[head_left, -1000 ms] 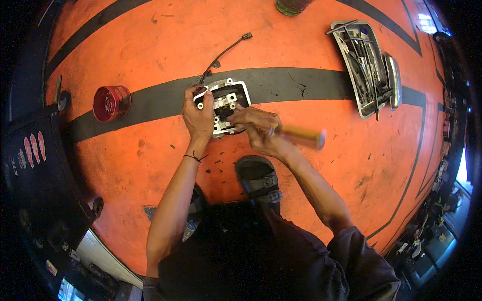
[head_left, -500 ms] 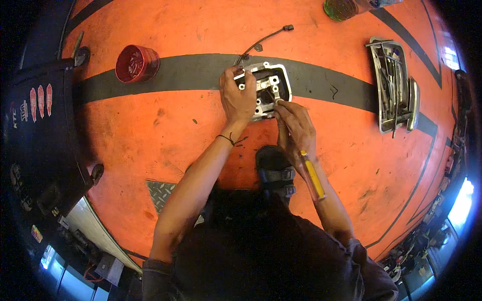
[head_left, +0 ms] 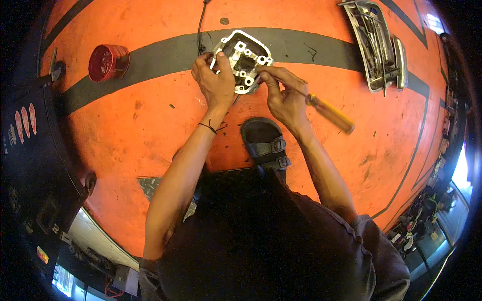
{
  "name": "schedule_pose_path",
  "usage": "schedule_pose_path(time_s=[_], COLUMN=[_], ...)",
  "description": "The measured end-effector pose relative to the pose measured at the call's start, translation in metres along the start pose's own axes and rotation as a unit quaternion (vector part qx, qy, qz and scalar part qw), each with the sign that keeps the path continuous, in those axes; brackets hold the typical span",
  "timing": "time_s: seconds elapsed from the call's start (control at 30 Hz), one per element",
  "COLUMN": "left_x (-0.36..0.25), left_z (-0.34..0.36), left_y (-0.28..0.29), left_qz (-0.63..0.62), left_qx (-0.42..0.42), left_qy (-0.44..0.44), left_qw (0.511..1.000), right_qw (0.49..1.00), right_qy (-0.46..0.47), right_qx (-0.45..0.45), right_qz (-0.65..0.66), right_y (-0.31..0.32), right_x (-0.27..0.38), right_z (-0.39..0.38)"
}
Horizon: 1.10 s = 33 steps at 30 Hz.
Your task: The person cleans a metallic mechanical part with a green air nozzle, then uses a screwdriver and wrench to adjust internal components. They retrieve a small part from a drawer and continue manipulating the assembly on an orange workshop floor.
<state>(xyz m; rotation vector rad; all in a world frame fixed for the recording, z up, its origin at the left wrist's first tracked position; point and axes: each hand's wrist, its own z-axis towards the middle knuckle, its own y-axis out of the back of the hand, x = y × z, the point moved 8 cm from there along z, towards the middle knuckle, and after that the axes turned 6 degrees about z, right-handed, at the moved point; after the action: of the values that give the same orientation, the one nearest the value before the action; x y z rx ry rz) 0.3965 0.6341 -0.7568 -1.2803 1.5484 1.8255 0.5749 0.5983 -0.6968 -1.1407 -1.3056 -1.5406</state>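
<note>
A silver metal casting that looks like an engine cylinder head (head_left: pixel 240 46) sits tilted between my hands, its hollow, dark inside facing up. My left hand (head_left: pixel 217 83) is closed on its left edge, thumb over the rim. At the right edge of the casting, the fingertips of my right hand (head_left: pixel 287 98) are pinched together. A screwdriver (head_left: pixel 332 115) with a yellow handle is in that hand, its handle sticking out to the right past the knuckles. Fingers hide most of the blade, and whether its tip touches the casting cannot be made out.
A red tub (head_left: pixel 109 62) with small pieces inside stands at the left. Metal trays of tools (head_left: pixel 374 45) lie at the upper right. A black cable (head_left: pixel 201 27) runs beyond the casting. My sandalled foot (head_left: pixel 263 143) is close below; a dark cabinet (head_left: pixel 42 150) stands left.
The casting has turned and tilted in my left hand. The screwdriver handle has swung from along my right forearm out to the right. The whole view has shifted, with the floor items appearing higher.
</note>
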Motion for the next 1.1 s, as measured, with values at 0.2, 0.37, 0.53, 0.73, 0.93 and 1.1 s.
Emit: schedule_pose_path(time_s=[0.2,0.37,0.53,0.73,0.93,1.1], left_x=[0.001,0.002,0.0,0.003,0.001,-0.005], left_z=[0.004,0.0,0.001,0.002,0.001,0.0], left_y=[-0.005,-0.002,-0.002,-0.004,-0.002,-0.004], left_qz=[-0.016,-0.004,0.01,-0.002,0.029,-0.008], left_qx=[0.03,0.029,0.051,0.039,0.049,0.043], left_qy=[0.006,0.002,0.007,-0.005,0.004,-0.001], left_qw=[0.999,1.0,0.999,0.999,0.998,0.999], right_qw=[0.975,0.998,0.975,0.978,0.994,0.997], right_qy=[0.191,0.04,0.182,0.169,0.102,0.057], right_qx=[0.01,0.026,0.036,0.038,-0.005,0.022], right_qz=[-0.116,-0.04,-0.122,-0.116,-0.044,-0.041], right_y=[-0.003,-0.003,-0.011,-0.005,0.001,-0.005], right_x=[0.032,0.003,0.032,0.025,0.007,0.004], right_z=[0.01,0.003,0.01,0.013,0.015,0.011])
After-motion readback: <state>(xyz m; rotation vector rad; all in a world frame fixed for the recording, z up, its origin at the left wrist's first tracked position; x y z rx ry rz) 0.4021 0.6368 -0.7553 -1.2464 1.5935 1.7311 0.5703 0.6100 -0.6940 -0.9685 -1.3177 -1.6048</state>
